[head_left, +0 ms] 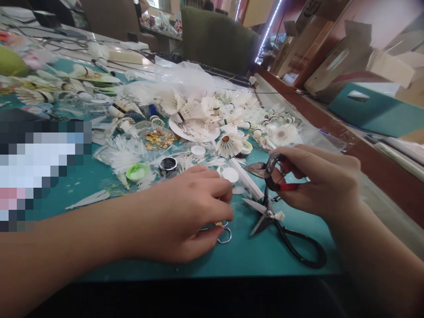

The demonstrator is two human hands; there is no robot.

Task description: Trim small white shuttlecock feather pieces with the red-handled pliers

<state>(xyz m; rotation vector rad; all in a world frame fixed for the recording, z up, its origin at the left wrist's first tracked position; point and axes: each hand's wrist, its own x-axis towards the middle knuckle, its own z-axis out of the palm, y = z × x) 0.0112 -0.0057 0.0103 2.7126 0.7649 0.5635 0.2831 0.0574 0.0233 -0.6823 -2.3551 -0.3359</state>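
Table [139,270]: teal, shuttlecocks [228,141] strewn beyond both grips.
Left hand [198,212]: ring [225,242] touched, grip unclear.
Right hand [321,181]: pliers [257,169] gripped, scissors [318,264] close by.

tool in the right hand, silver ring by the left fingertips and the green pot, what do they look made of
Tool: likely steel, worn dark grey with dull highlights; its red grip looks smooth, perhaps plastic or rubber.
Ring: apparently polished metal, thin with bright glints.
Pot: probably plastic, given its smooth, bright rim.
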